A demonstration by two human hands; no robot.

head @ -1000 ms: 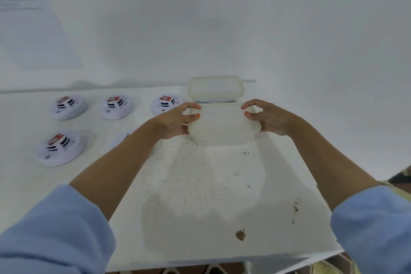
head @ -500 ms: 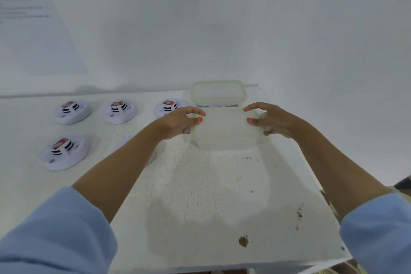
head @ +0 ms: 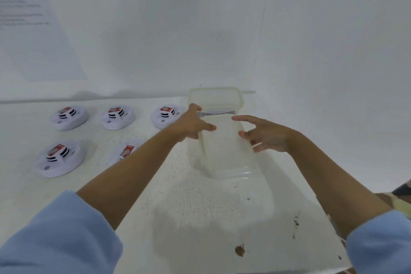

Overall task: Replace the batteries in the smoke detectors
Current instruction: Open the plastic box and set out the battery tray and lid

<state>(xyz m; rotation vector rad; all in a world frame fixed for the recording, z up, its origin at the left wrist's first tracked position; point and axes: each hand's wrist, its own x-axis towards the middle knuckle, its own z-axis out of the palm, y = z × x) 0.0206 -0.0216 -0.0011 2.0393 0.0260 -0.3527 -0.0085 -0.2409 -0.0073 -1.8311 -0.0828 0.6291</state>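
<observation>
Stuck up on the wall at far left: a sheet of paper [head: 33, 29]. Sitting on the left part of the white table [head: 133, 207]: five round smoke detectors [head: 69, 117], three in a back row and two nearer, one of these partly hidden behind the left arm. Next, the left hand [head: 191, 124], with thumb and first finger curled round the left rim of a see-through box [head: 226, 155] in the middle of the table. Just behind it, a second see-through box [head: 214, 98]. Further right, the right hand [head: 264, 135], fingers spread wide and holding nothing, thumb tip right by the near box's right side; cannot tell if touching. Down by the front edge, a brown spot [head: 239, 250].
</observation>
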